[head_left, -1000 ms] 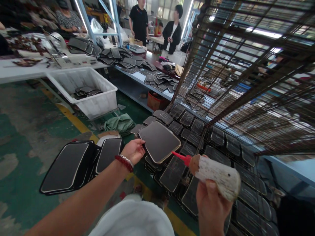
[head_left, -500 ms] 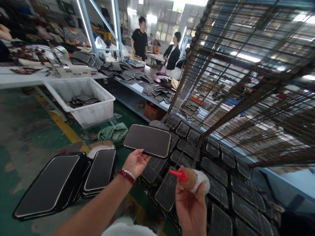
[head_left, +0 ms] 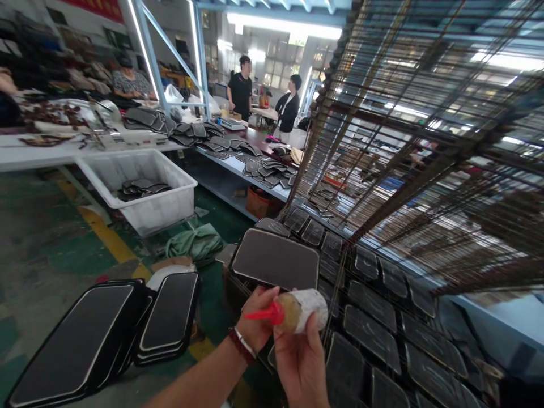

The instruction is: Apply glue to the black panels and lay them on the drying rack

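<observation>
A dark rectangular panel (head_left: 276,258) with rounded corners and a pale edge line is gripped at its near edge by my left hand (head_left: 257,323). My right hand (head_left: 301,351) is wrapped round a glue bottle (head_left: 304,310) with a red nozzle that points left, just in front of the panel. The bottle hides part of my left hand's fingers. Below and to the right, rows of similar dark panels (head_left: 369,334) lie on a wire rack (head_left: 408,136), whose raised mesh section fills the upper right.
Two stacks of dark panels (head_left: 76,334) stand at the lower left. Behind them are a green cloth bundle (head_left: 195,243) and a white bin (head_left: 157,207) holding panels. More panels cover a long table (head_left: 225,161). Two people (head_left: 241,90) stand behind it; another sits at the left.
My left hand and the panel have moved right and closer. My right hand has brought the bottle left, so the two hands now meet. The camera view has tilted up slightly.
</observation>
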`<state>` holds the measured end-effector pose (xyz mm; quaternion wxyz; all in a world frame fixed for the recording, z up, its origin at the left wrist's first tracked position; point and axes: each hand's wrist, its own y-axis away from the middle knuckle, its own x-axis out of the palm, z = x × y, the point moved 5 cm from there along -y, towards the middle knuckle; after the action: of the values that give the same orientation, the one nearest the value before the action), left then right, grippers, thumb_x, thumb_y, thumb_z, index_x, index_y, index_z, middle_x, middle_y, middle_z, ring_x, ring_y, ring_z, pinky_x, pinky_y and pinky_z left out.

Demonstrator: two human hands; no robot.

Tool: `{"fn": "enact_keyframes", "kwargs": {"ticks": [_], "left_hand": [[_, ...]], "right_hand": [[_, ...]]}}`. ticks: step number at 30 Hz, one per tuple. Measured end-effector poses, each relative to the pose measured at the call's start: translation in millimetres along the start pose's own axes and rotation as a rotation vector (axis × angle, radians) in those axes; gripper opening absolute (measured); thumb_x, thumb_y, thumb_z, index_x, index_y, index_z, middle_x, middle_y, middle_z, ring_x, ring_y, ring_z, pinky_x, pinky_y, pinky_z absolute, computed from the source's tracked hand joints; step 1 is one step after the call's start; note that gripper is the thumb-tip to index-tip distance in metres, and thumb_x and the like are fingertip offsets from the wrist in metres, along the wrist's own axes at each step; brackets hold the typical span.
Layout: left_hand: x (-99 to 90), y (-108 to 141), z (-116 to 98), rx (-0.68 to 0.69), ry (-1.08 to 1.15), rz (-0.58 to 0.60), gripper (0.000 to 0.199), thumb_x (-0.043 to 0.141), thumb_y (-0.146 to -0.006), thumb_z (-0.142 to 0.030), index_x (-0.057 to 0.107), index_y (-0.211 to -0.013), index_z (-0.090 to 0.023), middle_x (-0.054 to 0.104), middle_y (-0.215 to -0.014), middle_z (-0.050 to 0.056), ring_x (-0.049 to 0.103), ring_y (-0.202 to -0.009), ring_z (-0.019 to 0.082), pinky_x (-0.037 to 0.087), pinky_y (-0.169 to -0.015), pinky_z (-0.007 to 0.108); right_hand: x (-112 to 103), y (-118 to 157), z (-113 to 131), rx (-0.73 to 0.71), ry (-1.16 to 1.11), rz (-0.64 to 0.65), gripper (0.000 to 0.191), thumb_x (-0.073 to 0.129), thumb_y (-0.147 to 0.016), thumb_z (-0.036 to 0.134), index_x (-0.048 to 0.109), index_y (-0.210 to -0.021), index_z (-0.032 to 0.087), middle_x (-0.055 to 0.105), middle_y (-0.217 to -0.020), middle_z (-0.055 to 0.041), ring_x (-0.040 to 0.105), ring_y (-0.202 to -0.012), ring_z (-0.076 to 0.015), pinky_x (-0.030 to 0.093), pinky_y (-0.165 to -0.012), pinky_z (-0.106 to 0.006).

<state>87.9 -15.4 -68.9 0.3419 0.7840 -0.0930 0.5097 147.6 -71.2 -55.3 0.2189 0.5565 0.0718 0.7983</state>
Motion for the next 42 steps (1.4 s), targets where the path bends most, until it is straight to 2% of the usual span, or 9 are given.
{"fn": "enact_keyframes", "kwargs": {"ticks": [2, 4, 8, 11, 14, 18, 24, 33, 42], "left_hand": [[-10.8, 6, -10, 0.104, -0.078, 0.133, 0.032, 0.068, -0.066, 0.001, 0.068, -0.091, -0.019, 0.072, -0.102, 0.01, 0.067, -0.101, 0.025, 0.051, -0.091, 0.034], [-33.2, 7, -25, 0.067, -0.166, 0.166, 0.038, 0.067, -0.063, 0.006, 0.07, -0.093, -0.017, 0.069, -0.113, 0.013, 0.064, -0.109, 0.027, 0.048, -0.096, 0.036], [-70.0, -1, -94, -0.046, -0.282, -0.101, 0.014, 0.058, -0.081, -0.009, 0.069, -0.085, -0.014, 0.074, -0.086, 0.014, 0.072, -0.084, 0.024, 0.055, -0.08, 0.034], [-40.6, -10, -147, -0.244, -0.413, -0.079, 0.025, 0.053, -0.089, -0.029, 0.068, -0.098, -0.012, 0.073, -0.088, 0.018, 0.071, -0.074, 0.026, 0.056, -0.069, 0.036], [5.8, -17, -171, -0.441, -0.62, -0.046, 0.03, 0.057, -0.086, -0.032, 0.066, -0.104, -0.01, 0.072, -0.09, 0.021, 0.07, -0.07, 0.028, 0.055, -0.055, 0.036], [46.5, -32, -154, -0.573, -1.029, 0.156, 0.026, 0.068, -0.072, -0.007, 0.068, -0.097, -0.013, 0.072, -0.077, 0.011, 0.065, -0.055, 0.02, 0.051, -0.045, 0.027], [49.0, -48, -130, -0.469, -1.214, 0.408, 0.038, 0.064, -0.052, 0.002, 0.068, -0.087, -0.013, 0.073, -0.073, 0.006, 0.069, -0.065, 0.022, 0.056, -0.059, 0.03], [46.5, -15, -157, -0.512, -1.267, 0.498, 0.042, 0.065, -0.057, -0.004, 0.071, -0.097, -0.015, 0.075, -0.093, 0.008, 0.071, -0.082, 0.024, 0.057, -0.072, 0.032], [53.9, -1, -151, -0.525, -1.209, 0.418, 0.044, 0.064, -0.053, 0.0, 0.072, -0.094, -0.015, 0.075, -0.09, 0.009, 0.072, -0.083, 0.027, 0.058, -0.072, 0.035]], "right_hand": [[2, 3, 9, 0.033, 0.016, 0.004, 0.033, 0.074, -0.076, 0.044, 0.068, -0.105, 0.027, 0.071, -0.107, -0.001, 0.066, -0.102, -0.0182, 0.054, -0.09, -0.031], [3, 7, 20, 0.091, 0.05, -0.006, 0.039, 0.076, -0.073, 0.046, 0.068, -0.105, 0.026, 0.071, -0.107, -0.0027, 0.066, -0.103, -0.0202, 0.054, -0.089, -0.031], [-2, 16, 44, 0.199, 0.169, 0.017, 0.044, 0.074, -0.073, 0.05, 0.068, -0.106, 0.023, 0.072, -0.106, -0.0072, 0.067, -0.1, -0.0244, 0.057, -0.084, -0.035], [-6, 21, 59, 0.252, 0.255, 0.039, 0.046, 0.074, -0.074, 0.048, 0.066, -0.111, 0.023, 0.071, -0.108, -0.0087, 0.068, -0.097, -0.0266, 0.057, -0.083, -0.04], [-9, 24, 65, 0.291, 0.335, 0.045, 0.052, 0.074, -0.073, 0.046, 0.061, -0.119, 0.024, 0.069, -0.113, -0.0098, 0.068, -0.098, -0.0287, 0.057, -0.082, -0.042], [-6, 23, 58, 0.316, 0.389, 0.081, 0.055, 0.074, -0.076, 0.043, 0.057, -0.125, 0.025, 0.068, -0.117, -0.0095, 0.068, -0.096, -0.0258, 0.057, -0.083, -0.039], [0, 24, 69, 0.226, 0.332, 0.055, 0.05, 0.071, -0.079, 0.04, 0.057, -0.125, 0.026, 0.066, -0.121, -0.0085, 0.065, -0.105, -0.0247, 0.056, -0.087, -0.036], [28, 14, 163, -0.343, 0.542, -0.075, 0.051, 0.073, -0.077, 0.041, 0.058, -0.123, 0.027, 0.065, -0.121, -0.0073, 0.065, -0.105, -0.0216, 0.057, -0.085, -0.031], [43, -3, 162, -0.394, 0.639, 0.015, 0.042, 0.081, -0.07, 0.03, 0.066, -0.108, 0.021, 0.072, -0.099, -0.0036, 0.067, -0.09, -0.0146, 0.056, -0.077, -0.02]]}}
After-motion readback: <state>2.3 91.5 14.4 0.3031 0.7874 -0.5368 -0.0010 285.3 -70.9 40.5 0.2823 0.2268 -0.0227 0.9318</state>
